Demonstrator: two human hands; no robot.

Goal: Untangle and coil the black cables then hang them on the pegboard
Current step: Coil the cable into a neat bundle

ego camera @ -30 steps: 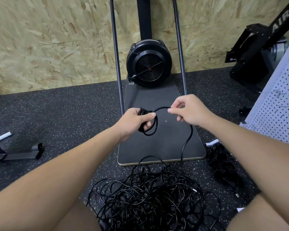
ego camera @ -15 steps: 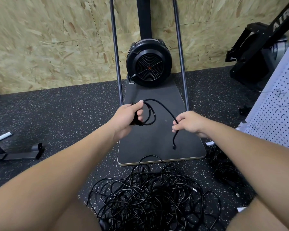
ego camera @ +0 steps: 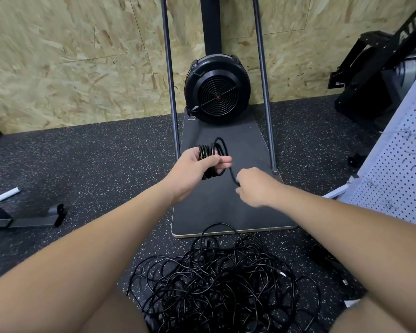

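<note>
Right where the floor (ego camera: 82,169) meets the knees, one big tangled pile of black cables (ego camera: 221,284) sits loose on the speckled rubber, with a second, smaller dark bunch (ego camera: 332,263) near right, partly hidden behind the forearm. Both arms reach forward over a dark platform (ego camera: 214,212). Left hand (ego camera: 192,169) is curled round a coiled cable (ego camera: 210,157), several loops stacked together. Right hand (ego camera: 255,186) is blurry but looks pinched on the loose tail of that same cable, just beside the coil. Farther back a round black fan (ego camera: 216,90) sits between two upright poles, and a white pegboard (ego camera: 399,169) leans at the right.
</note>
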